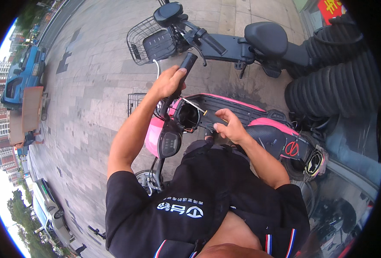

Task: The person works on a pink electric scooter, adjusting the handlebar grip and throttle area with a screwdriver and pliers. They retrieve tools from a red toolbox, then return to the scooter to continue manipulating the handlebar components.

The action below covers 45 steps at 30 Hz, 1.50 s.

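A pink electric scooter (155, 133) stands before me, its black handlebar grip (190, 59) pointing away from my body. Wrapped around that grip is my left hand (169, 82). My right hand (231, 125) holds a screwdriver (214, 116) by its dark handle with a yellow collar. The screwdriver's metal shaft slants up and left, its end close to the inner end of the grip beneath my left hand; whether it touches cannot be told. Below the shaft is a dark open compartment (188, 115) behind the front panel. Red-handled scissors (292, 148) lie on the scooter's rear part.
A dark scooter (216, 45) with a wire basket (139, 45) stands beyond the pink one. Stacked tires (335, 87) are at the right, near glass panels (348, 161). Farther left are a blue vehicle (22, 74), a person beside a board, and a parked car (50, 206).
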Available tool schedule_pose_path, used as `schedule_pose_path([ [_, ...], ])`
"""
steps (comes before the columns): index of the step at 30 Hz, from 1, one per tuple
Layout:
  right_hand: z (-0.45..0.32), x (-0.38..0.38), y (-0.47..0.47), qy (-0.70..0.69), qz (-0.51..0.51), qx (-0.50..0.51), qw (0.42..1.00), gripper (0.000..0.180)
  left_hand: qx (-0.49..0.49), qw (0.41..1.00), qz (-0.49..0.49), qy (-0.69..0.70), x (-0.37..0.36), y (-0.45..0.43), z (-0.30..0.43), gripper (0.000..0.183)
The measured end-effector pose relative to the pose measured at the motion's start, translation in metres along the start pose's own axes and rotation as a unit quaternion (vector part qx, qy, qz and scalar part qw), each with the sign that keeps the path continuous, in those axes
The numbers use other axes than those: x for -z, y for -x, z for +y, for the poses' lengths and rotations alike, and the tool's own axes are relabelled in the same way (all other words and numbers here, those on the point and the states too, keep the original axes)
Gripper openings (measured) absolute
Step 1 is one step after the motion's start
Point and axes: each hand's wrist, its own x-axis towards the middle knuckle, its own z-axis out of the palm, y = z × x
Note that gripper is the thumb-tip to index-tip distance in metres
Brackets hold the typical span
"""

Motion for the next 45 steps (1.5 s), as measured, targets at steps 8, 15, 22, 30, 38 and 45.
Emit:
schedule_pose_path([
  [8, 0.009, 0.002, 0.003, 0.03, 0.059, 0.106, 0.992, 0.032, -0.054, 0.996, 0.07, -0.016, -0.003, 0.001, -0.005, 0.046],
  [15, -0.001, 0.002, 0.004, 0.011, 0.057, 0.084, 0.995, 0.03, -0.212, 0.934, 0.284, 0.033, 0.003, 0.025, -0.032, 0.033],
  [22, 0.011, 0.019, 0.023, -0.018, 0.072, 0.06, 0.995, 0.029, -0.046, 0.924, 0.344, 0.158, 0.014, 0.056, -0.087, 0.042],
  [30, 0.108, 0.111, 0.138, -0.185, 0.257, 0.089, 0.944, 0.046, -0.079, 0.925, 0.362, -0.085, -0.016, 0.058, -0.088, 0.05],
  [38, 0.237, 0.246, 0.249, -0.08, 0.623, -0.018, 0.778, 0.047, -0.036, 0.893, 0.429, -0.127, -0.015, 0.044, -0.097, 0.053],
  [45, 0.337, 0.328, 0.216, 0.089, 0.614, -0.192, 0.761, 0.047, -0.03, 0.852, 0.428, -0.3, 0.001, 0.044, -0.11, 0.054],
])
